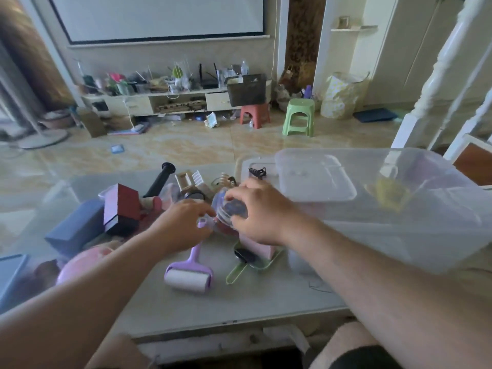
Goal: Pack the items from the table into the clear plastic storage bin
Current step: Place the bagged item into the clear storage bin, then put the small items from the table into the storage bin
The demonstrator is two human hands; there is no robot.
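Both hands clamped on small clear ribbed plastic jar [231,209]: right hand [262,211] on top, left hand [183,226] pinching side.
Light, slick, rigid; grip ribs, carry toward 2 o'clock into clear plastic storage bin [415,209].

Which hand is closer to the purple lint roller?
Left. The left hand is right above the lint roller handle; the right hand is farther right, gripping a clear container.

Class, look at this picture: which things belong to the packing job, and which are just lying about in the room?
Belong to the job: clear plastic storage bin; lint roller; red box; blue box; green scoop; the round clear item both hands hold.

Just lying about: green stool; red stool; cluttered TV shelf.
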